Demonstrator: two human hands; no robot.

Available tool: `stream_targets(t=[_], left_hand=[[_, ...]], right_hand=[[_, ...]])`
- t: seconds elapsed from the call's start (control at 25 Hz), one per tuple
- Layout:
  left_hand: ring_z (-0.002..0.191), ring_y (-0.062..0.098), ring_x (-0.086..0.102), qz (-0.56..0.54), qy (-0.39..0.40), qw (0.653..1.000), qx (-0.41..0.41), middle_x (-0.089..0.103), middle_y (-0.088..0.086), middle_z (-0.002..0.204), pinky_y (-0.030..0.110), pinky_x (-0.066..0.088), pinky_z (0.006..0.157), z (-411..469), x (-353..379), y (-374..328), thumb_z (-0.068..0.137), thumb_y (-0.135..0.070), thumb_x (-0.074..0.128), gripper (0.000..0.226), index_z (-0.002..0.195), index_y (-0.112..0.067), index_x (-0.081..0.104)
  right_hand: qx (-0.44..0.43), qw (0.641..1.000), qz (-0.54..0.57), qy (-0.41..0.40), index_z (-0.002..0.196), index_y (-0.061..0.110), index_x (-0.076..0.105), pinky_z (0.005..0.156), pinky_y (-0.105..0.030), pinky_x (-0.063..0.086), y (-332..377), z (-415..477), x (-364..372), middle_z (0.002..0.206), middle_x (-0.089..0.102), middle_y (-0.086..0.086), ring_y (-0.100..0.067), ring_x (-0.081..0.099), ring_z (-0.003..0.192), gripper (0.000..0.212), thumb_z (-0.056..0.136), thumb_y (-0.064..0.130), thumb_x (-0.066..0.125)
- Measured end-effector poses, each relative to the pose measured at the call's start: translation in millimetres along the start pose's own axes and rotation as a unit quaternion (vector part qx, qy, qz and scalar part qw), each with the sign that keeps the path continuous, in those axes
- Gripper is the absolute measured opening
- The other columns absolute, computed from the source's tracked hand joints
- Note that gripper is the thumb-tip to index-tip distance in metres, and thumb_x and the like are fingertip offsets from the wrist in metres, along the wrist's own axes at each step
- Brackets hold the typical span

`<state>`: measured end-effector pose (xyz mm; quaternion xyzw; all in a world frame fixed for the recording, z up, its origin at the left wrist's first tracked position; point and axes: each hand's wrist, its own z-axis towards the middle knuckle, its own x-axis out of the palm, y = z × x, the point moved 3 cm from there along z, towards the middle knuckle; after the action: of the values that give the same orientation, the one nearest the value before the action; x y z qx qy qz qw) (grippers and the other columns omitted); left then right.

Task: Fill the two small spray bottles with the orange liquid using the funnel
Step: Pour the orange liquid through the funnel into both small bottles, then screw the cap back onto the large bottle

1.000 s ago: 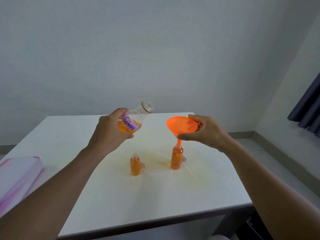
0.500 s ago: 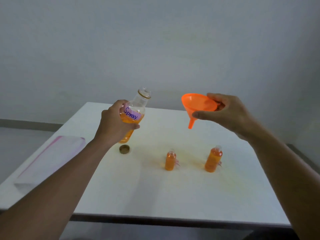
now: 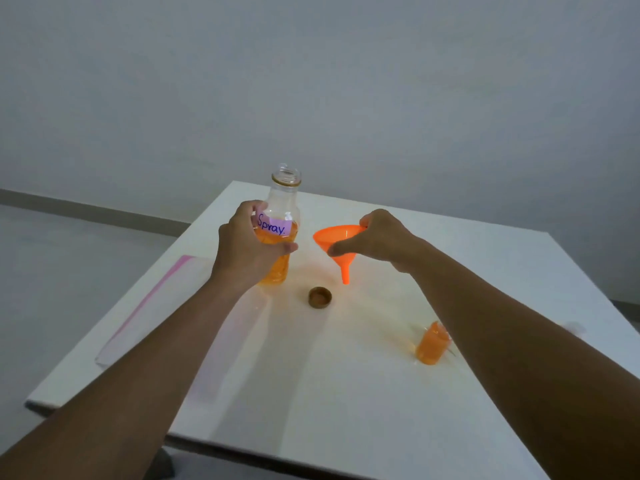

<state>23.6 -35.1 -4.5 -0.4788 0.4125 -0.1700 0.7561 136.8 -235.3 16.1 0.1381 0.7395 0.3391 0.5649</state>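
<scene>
On the white worktop (image 3: 311,393), toward 11 o'clock from its middle, the left hand (image 3: 247,251) wraps a clear bottle (image 3: 278,237) labelled "Spray", thumb across the front and fingers (image 3: 242,211) curled round the back, gripping it upright with its open mouth at 12 o'clock. Orange liquid fills roughly its lower half, and its base sits at or just above the surface; which, cannot be told. At 3 o'clock of the bottle, the right hand (image 3: 377,239) pinches the rim of the orange funnel (image 3: 336,244), thumb in front, fingers over the far edge, spout tilted down and clear of the surface. A brown cap (image 3: 320,297) lies between them, nearer the viewer. One small spray bottle (image 3: 431,344), full of orange, stands at 4 o'clock, partly hidden by the right forearm. A pink-edged sheet (image 3: 145,306) lies at 9 o'clock.
</scene>
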Motion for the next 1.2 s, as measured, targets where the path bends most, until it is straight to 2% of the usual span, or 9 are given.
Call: stream_targets(t=[0.12,0.24,0.32,0.48,0.6,0.8,0.88,1.04,1.2], left_hand=[[0.113,0.02,0.056,-0.003,-0.001,1.0,0.0,0.061,-0.001,0.124,0.026,0.043,0.081,7.7,4.1,5.6,0.06,-0.035,0.093,0.084,0.131,-0.027,0.05],[0.11,0.017,0.057,-0.011,0.002,1.0,0.005,0.062,-0.001,0.124,0.025,0.043,0.081,10.6,7.2,6.3,0.061,-0.034,0.093,0.083,0.132,-0.025,0.05],[0.112,0.017,0.057,-0.012,0.002,1.0,0.004,0.062,0.0,0.126,0.025,0.043,0.081,11.5,9.2,7.4,0.061,-0.034,0.093,0.084,0.133,-0.025,0.05],[0.115,0.018,0.057,-0.007,-0.002,1.0,-0.003,0.06,0.0,0.129,0.024,0.043,0.081,12.3,13.4,10.0,0.062,-0.035,0.092,0.086,0.135,-0.024,0.048],[0.118,0.019,0.055,-0.007,-0.001,1.0,-0.008,0.059,0.001,0.132,0.024,0.042,0.08,12.2,17.2,13.8,0.062,-0.034,0.092,0.086,0.136,-0.025,0.047],[0.118,0.02,0.056,-0.013,-0.003,1.0,-0.011,0.058,0.002,0.134,0.027,0.047,0.085,10.5,18.7,18.1,0.061,-0.036,0.092,0.089,0.137,-0.024,0.046],[0.118,0.021,0.056,-0.014,0.008,1.0,-0.015,0.057,0.003,0.135,0.029,0.048,0.086,11.4,15.6,18.9,0.062,-0.036,0.092,0.09,0.138,-0.024,0.045],[0.118,0.019,0.053,0.01,0.076,0.997,-0.013,0.054,0.002,0.138,0.031,0.047,0.089,12.8,3.3,15.9,0.062,-0.033,0.093,0.096,0.142,-0.026,0.04],[0.127,0.022,0.052,0.038,0.129,0.991,0.017,0.05,0.004,0.145,0.043,0.046,0.105,20.1,-15.0,10.8,0.064,-0.016,0.092,0.097,0.144,-0.022,0.039]], right_hand=[[0.023,0.999,-0.021,0.014,0.094,0.013,0.045,0.055,-0.029,0.03,10.0,12.9,12.5,0.09,0.043,0.001,-0.015,0.043,0.077,0.063,0.063,0.045,0.091],[0.018,0.998,-0.055,0.023,0.112,0.013,0.045,0.07,-0.029,0.044,21.0,15.8,22.6,0.108,0.048,-0.003,-0.021,0.048,0.098,0.07,0.069,0.049,0.087],[0.012,0.997,-0.08,0.019,0.113,0.011,0.048,0.075,-0.03,0.047,25.1,19.0,29.9,0.105,0.049,-0.003,-0.019,0.05,0.094,0.071,0.07,0.053,0.085],[0.01,0.993,-0.117,0.003,0.102,0.013,0.047,0.055,-0.023,0.036,26.5,23.1,40.5,0.085,0.043,0.002,-0.008,0.044,0.07,0.062,0.073,0.057,0.08],[0.01,0.993,-0.117,-0.009,0.113,0.011,0.051,0.054,-0.023,0.032,21.2,24.0,45.2,0.087,0.043,0.003,-0.009,0.044,0.072,0.065,0.077,0.059,0.078],[-0.002,0.994,-0.111,-0.017,0.149,0.011,0.035,0.078,-0.028,0.04,15.4,22.6,48.2,0.145,0.046,-0.011,-0.026,0.049,0.128,0.099,0.076,0.062,0.077],[0.002,0.995,-0.096,-0.033,0.153,0.013,0.027,0.084,-0.031,0.039,16.6,14.0,39.4,0.149,0.04,-0.012,-0.029,0.043,0.136,0.104,0.076,0.058,0.079],[-0.157,0.972,-0.034,-0.172,0.135,0.017,0.052,0.088,-0.028,0.042,11.5,-29.0,36.2,0.127,0.047,-0.007,-0.023,0.05,0.118,0.054,0.085,0.024,0.072],[-0.211,0.967,-0.139,-0.035,0.127,0.018,0.063,0.091,-0.028,0.045,-6.6,-54.7,69.9,0.119,0.056,-0.002,-0.022,0.057,0.111,0.037,0.091,0.022,0.066]])
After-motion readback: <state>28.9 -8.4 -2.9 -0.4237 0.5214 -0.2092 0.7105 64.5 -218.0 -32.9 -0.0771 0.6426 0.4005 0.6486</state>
